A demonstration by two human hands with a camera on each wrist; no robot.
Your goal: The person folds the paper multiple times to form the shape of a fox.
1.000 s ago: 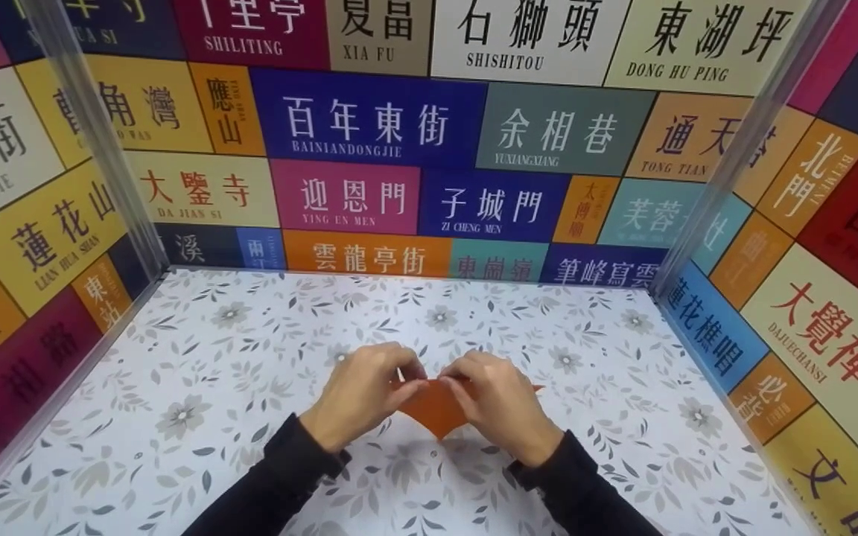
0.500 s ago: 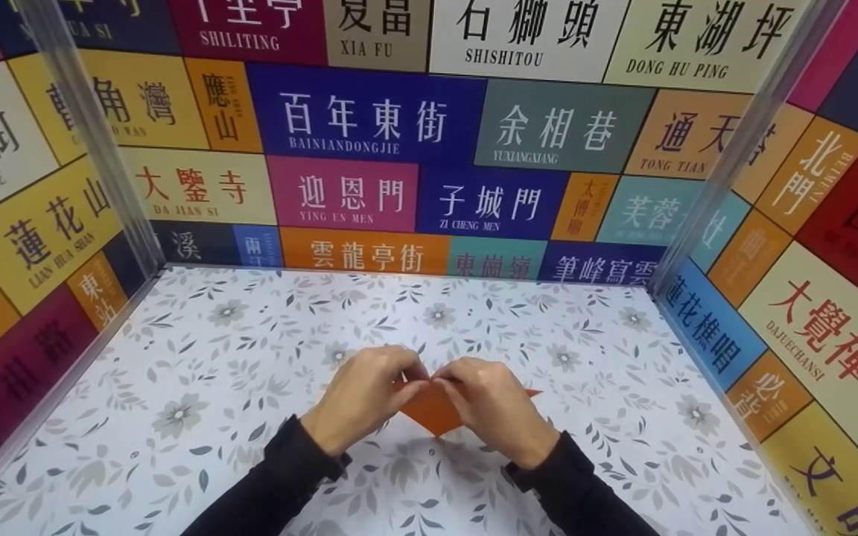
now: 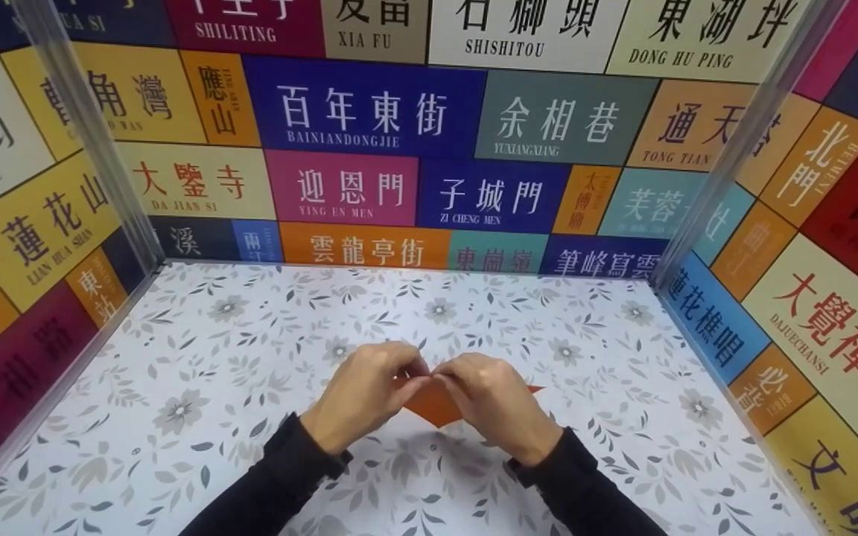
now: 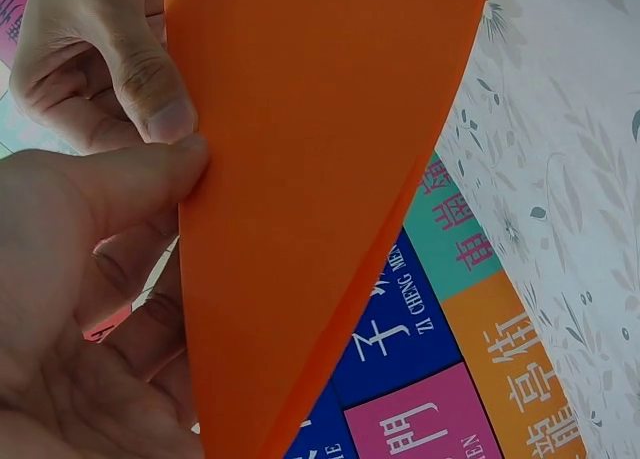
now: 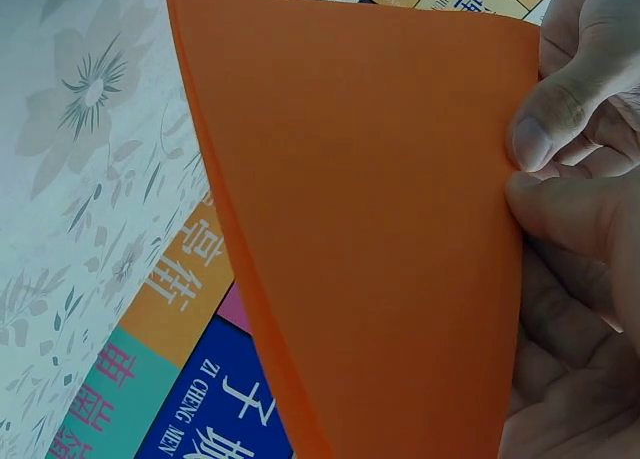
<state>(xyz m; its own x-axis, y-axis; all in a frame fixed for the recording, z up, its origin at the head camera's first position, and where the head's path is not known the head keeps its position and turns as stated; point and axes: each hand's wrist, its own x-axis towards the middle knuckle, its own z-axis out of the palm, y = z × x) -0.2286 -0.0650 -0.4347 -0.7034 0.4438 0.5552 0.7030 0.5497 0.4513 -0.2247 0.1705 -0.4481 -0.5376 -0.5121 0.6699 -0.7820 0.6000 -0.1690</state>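
Note:
An orange sheet of paper (image 3: 436, 408), folded into a triangle, hangs between my two hands above the table. Its folded edge is at the top and a corner points down toward me. My left hand (image 3: 373, 391) pinches that edge near its middle, thumb on the near side. Right beside it, my right hand (image 3: 500, 402) pinches the same edge, the two thumbtips almost meeting. In the left wrist view two layers of the orange paper (image 4: 300, 179) show along the slanted side. The right wrist view shows the layers of paper (image 5: 370, 179) lying slightly apart at one corner.
A white tabletop with grey flowers and leaves (image 3: 250, 335) spreads beneath my hands. Panels of coloured signs with Chinese characters stand at the back (image 3: 369, 112), on the left (image 3: 34, 238) and on the right (image 3: 816, 298). Clear strips cover the corners where the panels meet.
Both thumbs have come closer together along the top edge of the paper. The lower corner has tipped up a little, so less of the sheet shows in the head view.

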